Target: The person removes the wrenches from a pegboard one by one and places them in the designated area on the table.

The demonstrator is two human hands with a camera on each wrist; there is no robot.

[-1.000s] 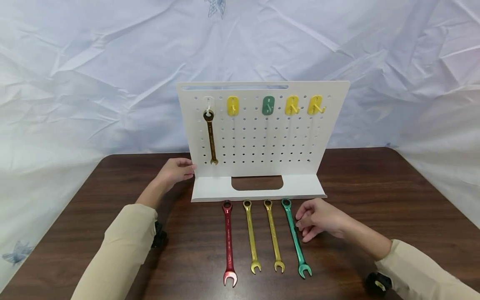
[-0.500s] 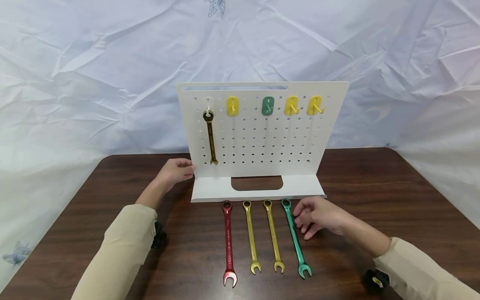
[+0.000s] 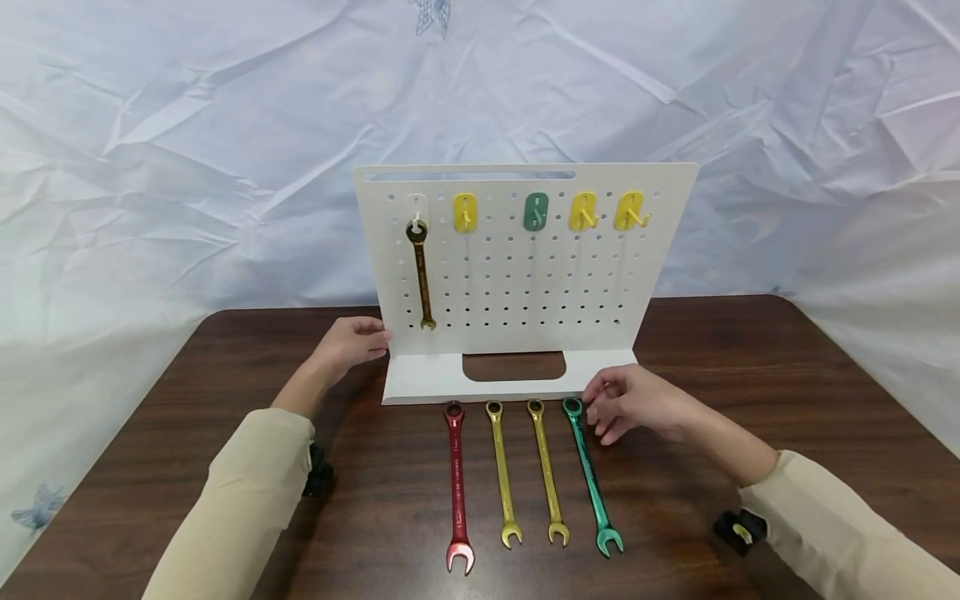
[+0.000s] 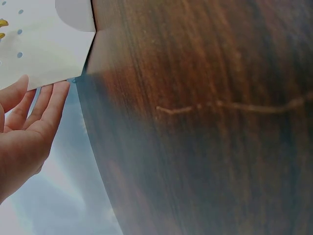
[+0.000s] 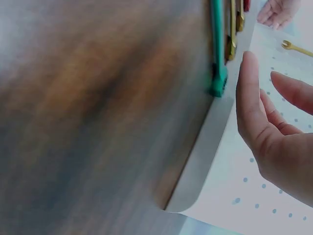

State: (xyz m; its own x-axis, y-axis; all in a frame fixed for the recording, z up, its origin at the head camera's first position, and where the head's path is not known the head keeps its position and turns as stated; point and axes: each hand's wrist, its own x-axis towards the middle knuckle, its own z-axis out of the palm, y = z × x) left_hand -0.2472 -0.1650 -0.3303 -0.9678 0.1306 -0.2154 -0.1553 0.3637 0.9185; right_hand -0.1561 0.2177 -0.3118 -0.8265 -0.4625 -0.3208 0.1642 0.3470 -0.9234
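Note:
A white pegboard stand (image 3: 420,375) stands upright on the table. At its left edge my left hand (image 3: 352,343) pinches the board, thumb in front and fingers behind, as the left wrist view shows. A dark gold combination wrench (image 3: 423,279) hangs from the white hook (image 3: 417,207). In a row before the stand lie a red wrench (image 3: 457,483), two yellow wrenches (image 3: 502,471) and a green wrench (image 3: 590,471). Beside the green wrench's ring end hovers my right hand (image 3: 637,402), fingers loosely bent, holding nothing.
Two yellow hooks (image 3: 583,211) on the right, another yellow hook (image 3: 465,213) and a green hook (image 3: 536,212) bear nothing. The dark wooden table (image 3: 720,358) reaches back to a wrinkled white cloth (image 3: 247,150).
My right hand has moved away from me along the green wrench, from its shaft up to its ring end by the stand's base. The left hand has stayed at the board's edge.

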